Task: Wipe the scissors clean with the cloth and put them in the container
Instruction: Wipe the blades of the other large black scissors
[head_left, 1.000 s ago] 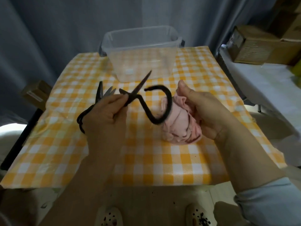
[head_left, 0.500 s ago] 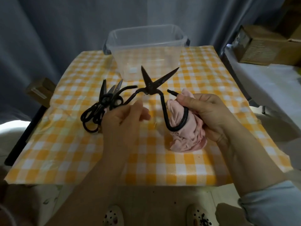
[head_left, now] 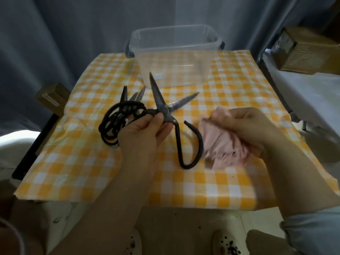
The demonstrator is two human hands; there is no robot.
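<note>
My left hand grips a pair of black iron scissors near the pivot, blades spread wide and pointing away from me. One looped handle hangs free below my fingers. My right hand clutches a crumpled pink cloth resting on the table, just right of that loop and apart from the blades. Behind my left hand lies a heap of other black scissors. A clear plastic container stands at the far edge of the table, nothing visible inside.
The table wears a yellow-and-white checked cover. A white-covered surface with cardboard boxes stands to the right. A small brown box sits low on the left. Grey curtains hang behind. My slippered feet show below the table edge.
The scissors have opened wider and turned so one blade points at the container. My right hand let go of the handle loop and now only bunches the cloth. My left hand shifted towards the pivot.
</note>
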